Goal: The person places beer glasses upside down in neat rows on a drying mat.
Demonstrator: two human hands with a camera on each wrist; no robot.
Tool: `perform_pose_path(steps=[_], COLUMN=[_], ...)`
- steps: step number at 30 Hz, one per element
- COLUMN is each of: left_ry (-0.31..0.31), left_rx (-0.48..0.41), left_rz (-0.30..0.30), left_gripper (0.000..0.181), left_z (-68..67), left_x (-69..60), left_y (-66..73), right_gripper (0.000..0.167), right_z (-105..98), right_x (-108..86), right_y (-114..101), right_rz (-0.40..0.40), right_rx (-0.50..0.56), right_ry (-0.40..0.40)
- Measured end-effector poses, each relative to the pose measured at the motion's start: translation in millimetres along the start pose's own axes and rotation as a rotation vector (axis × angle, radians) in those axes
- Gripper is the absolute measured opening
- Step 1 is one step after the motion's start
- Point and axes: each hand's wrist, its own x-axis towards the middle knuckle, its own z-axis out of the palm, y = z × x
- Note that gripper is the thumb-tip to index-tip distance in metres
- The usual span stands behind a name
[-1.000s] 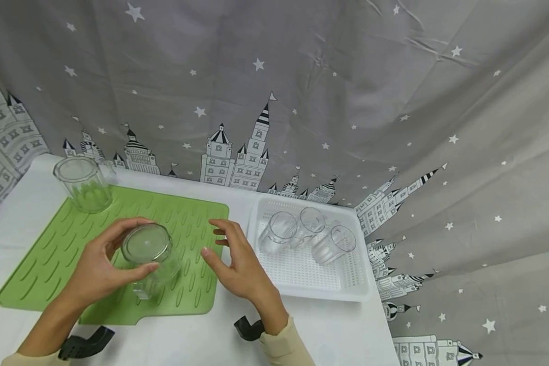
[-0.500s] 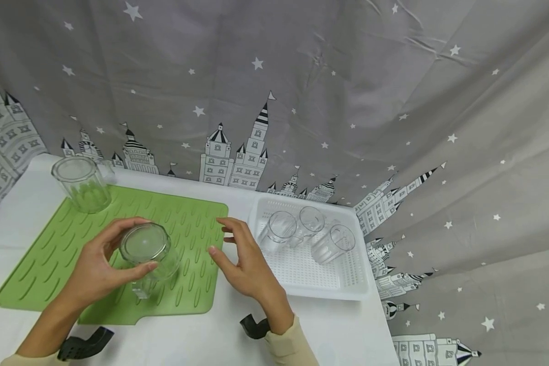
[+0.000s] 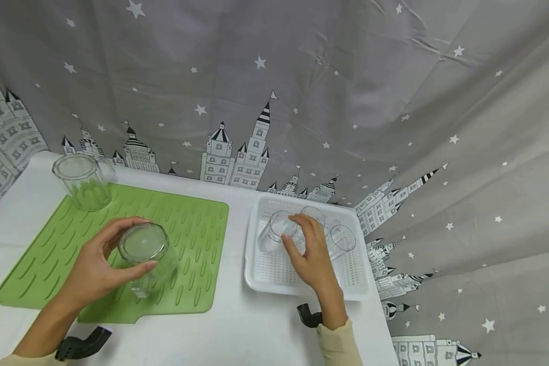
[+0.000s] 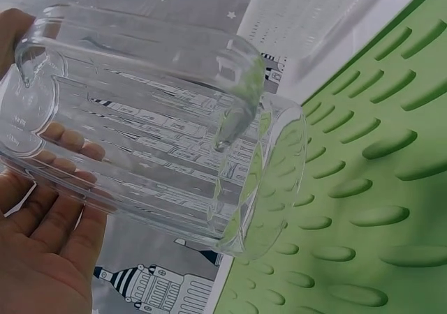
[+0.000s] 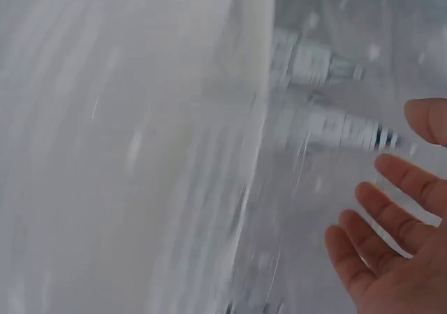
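In the head view my left hand [image 3: 102, 264] grips a clear glass mug [image 3: 144, 244] over the green drying mat [image 3: 196, 279]. The mug appears turned base up, its handle towards me. The left wrist view shows fingers curled round the glass mug [image 4: 140, 132] near its base, its other end by the mat. My right hand [image 3: 313, 254] is over the white perforated basket [image 3: 279, 287], fingers spread and holding nothing. Beneath and beside it stand a near-left glass mug [image 3: 272, 239], a back glass mug [image 3: 313, 211] and a right-hand glass mug [image 3: 343, 238], partly hidden.
Another large glass mug [image 3: 84, 185] stands on the mat's far left corner. Behind the white table [image 3: 187, 340] hangs a grey curtain [image 3: 256, 101] printed with castles and stars. The right wrist view is blurred by motion.
My right hand has moved right, from beside the mat to over the basket of mugs. The left hand and its mug have stayed nearly still.
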Motion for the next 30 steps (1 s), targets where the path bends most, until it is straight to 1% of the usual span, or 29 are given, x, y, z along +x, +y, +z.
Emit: perform_pose_path(steps=[4, 6, 10, 13, 18, 22, 24, 30], left_ry=[0.0, 0.0, -0.003, -0.003, 0.005, 0.004, 0.002, 0.0], left_rx=[0.002, 0.003, 0.004, 0.005, 0.012, 0.01, 0.007, -0.001], left_rz=[0.0, 0.001, 0.004, 0.0, -0.001, 0.005, 0.006, 0.003], left_gripper=[0.091, 0.091, 0.091, 0.091, 0.091, 0.092, 0.092, 0.092], left_z=[-0.9, -0.8, -0.9, -1.0, -1.5, -2.7, -3.2, -2.6], left_x=[-0.7, -0.9, -0.4, -0.3, -1.2, -1.9, -2.1, -2.7], left_y=[-1.2, -1.5, -1.1, -0.7, -0.7, -2.2, -3.2, -5.1], right_gripper=[0.047, 0.048, 0.052, 0.058, 0.069, 0.072, 0.072, 0.069], right_z=[-20, -28, -38, -42, -47, -49, -50, -49], right_x=[-5.1, -8.7, -14.9, -17.9, -23.1, -27.4, -29.1, -29.7], right_y=[33, 46, 65, 77, 88, 92, 93, 94], right_rz=[0.081, 0.111, 0.153, 0.19, 0.282, 0.34, 0.347, 0.321], right_rx=[-0.127, -0.173, -0.229, -0.254, -0.305, -0.314, -0.302, -0.282], right_ry=[-0.016, -0.026, -0.008, -0.012, -0.077, -0.122, -0.127, -0.114])
